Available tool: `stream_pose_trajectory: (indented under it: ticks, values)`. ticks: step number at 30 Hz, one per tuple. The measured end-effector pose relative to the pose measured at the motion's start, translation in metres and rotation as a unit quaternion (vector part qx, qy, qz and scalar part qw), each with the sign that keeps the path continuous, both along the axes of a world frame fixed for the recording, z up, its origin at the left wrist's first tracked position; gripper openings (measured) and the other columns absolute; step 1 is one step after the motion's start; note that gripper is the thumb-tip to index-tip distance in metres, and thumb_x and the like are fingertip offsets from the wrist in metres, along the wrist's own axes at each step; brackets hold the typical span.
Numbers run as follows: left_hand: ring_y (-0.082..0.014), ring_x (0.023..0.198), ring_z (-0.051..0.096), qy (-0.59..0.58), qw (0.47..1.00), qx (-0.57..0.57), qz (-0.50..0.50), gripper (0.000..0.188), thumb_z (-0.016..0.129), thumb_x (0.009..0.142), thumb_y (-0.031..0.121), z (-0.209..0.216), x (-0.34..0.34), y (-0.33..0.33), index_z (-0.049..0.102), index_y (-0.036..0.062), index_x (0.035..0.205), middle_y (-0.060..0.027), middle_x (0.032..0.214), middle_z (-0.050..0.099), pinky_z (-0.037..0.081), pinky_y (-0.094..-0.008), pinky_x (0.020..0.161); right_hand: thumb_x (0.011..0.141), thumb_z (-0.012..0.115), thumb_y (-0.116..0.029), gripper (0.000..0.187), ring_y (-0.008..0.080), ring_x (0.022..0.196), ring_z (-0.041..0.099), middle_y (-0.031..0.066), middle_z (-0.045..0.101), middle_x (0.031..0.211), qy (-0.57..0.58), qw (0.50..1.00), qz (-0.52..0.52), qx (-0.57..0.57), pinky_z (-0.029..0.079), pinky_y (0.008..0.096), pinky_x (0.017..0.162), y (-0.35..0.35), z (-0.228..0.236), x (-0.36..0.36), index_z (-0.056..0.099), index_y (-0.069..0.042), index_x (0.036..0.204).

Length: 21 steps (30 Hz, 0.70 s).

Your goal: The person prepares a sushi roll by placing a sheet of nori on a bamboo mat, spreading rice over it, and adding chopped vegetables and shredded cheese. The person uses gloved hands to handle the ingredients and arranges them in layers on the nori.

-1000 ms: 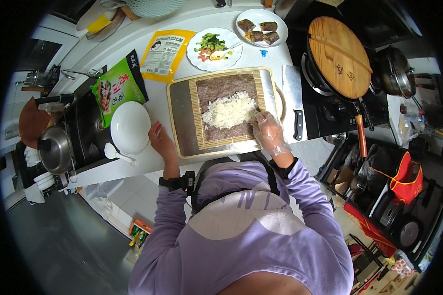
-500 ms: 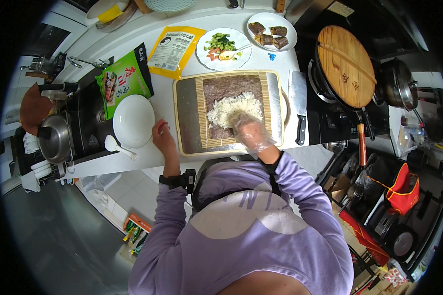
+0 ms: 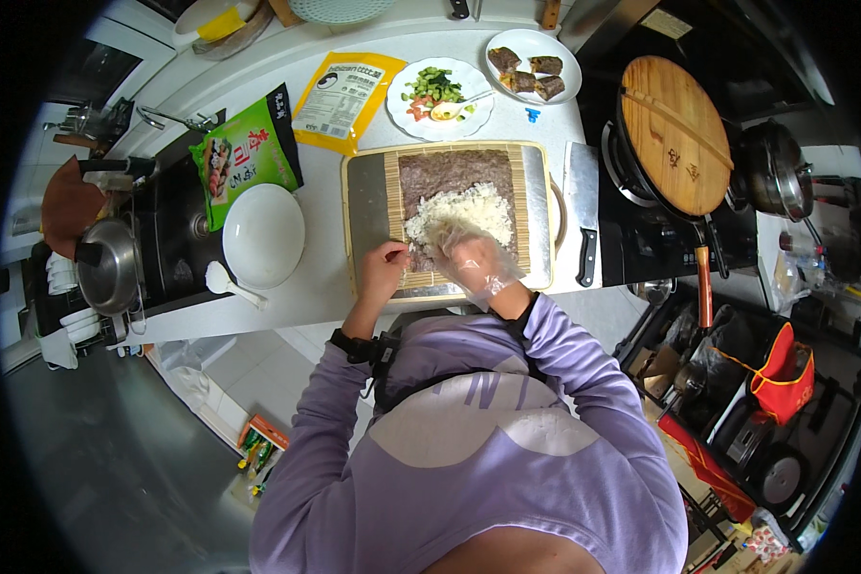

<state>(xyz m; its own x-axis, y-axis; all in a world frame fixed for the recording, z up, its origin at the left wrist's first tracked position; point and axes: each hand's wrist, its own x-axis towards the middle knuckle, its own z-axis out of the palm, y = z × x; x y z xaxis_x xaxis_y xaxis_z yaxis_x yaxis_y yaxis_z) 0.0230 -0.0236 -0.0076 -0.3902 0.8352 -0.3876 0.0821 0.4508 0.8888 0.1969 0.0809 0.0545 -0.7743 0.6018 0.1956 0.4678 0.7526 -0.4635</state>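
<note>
A bamboo rolling mat lies on a cutting board at the counter's front edge. On it is a dark seaweed sheet with a patch of white rice in its middle. My right hand, in a clear plastic glove, presses flat on the near side of the rice. My bare left hand rests on the mat's near left corner, fingertips touching the mat beside the seaweed.
A white bowl and spoon sit left of the board, with a green packet and yellow packet behind. A plate of vegetables, a plate of brown pieces, a cleaver and a lidded pan are nearby.
My gloved right hand moved from the mat's near right corner onto the rice. My left hand slid right onto the mat's near left corner.
</note>
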Motion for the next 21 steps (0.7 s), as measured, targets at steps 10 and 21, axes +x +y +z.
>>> stream_pose_trajectory:
  ticks: [10, 21]
  values:
    - [-0.0173, 0.075, 0.067, -0.044, 0.999, 0.004, 0.011, 0.014, 0.056, 0.09, 0.004, 0.004, -0.001, 0.005, 0.063, -0.0045, 0.099, -0.0113, 0.084, 0.067, 0.054, -0.0266, 0.067, 0.084, 0.06, -0.018, 0.013, 0.0306, 0.071, 0.062, 0.0142, 0.063, 0.081, 0.06, 0.998, 0.013, -0.001, 0.051, 0.039, 0.064, 0.002, -0.028, -0.018, 0.063, -0.008, 0.089]
    - [-0.0131, 0.068, 0.064, -0.053, 0.996, 0.048, 0.046, 0.011, 0.059, 0.087, 0.004, -0.007, -0.004, 0.005, 0.065, -0.0018, 0.095, -0.0098, 0.079, 0.068, 0.051, -0.0252, 0.063, 0.086, 0.057, -0.014, 0.014, 0.0285, 0.073, 0.062, 0.0135, 0.065, 0.082, 0.089, 0.971, -0.055, -0.217, 0.051, 0.036, 0.065, 0.01, -0.013, -0.019, 0.065, -0.006, 0.094]
